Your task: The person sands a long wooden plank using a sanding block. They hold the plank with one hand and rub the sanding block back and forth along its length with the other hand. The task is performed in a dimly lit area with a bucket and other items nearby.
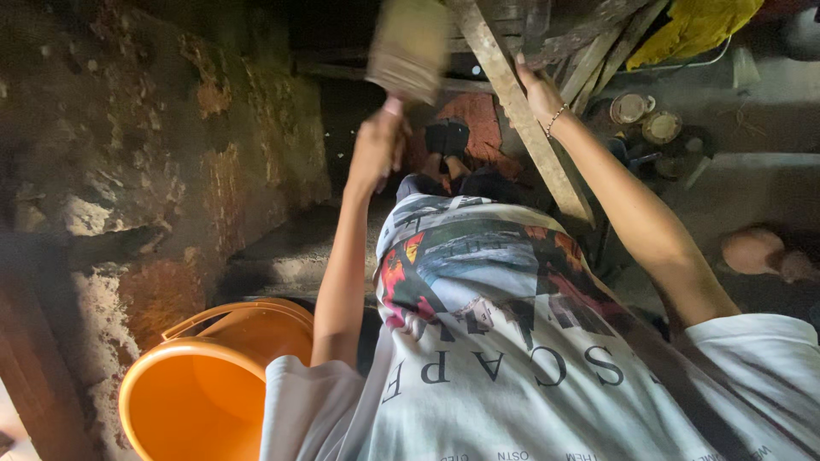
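My left hand is raised and shut on the handle of a wide flat brush, which is blurred by motion. The brush is near the rough, crumbling wall on my left. My right hand rests on a slanted wooden beam, fingers wrapped over its edge, a thin bracelet on the wrist. I look down along my white printed shirt to my feet in dark footwear on a reddish surface.
An orange bucket with a handle stands at lower left beside the wall. More wooden slats cross at the top. A yellow cloth, round lids or pots and a clay pot lie on the right.
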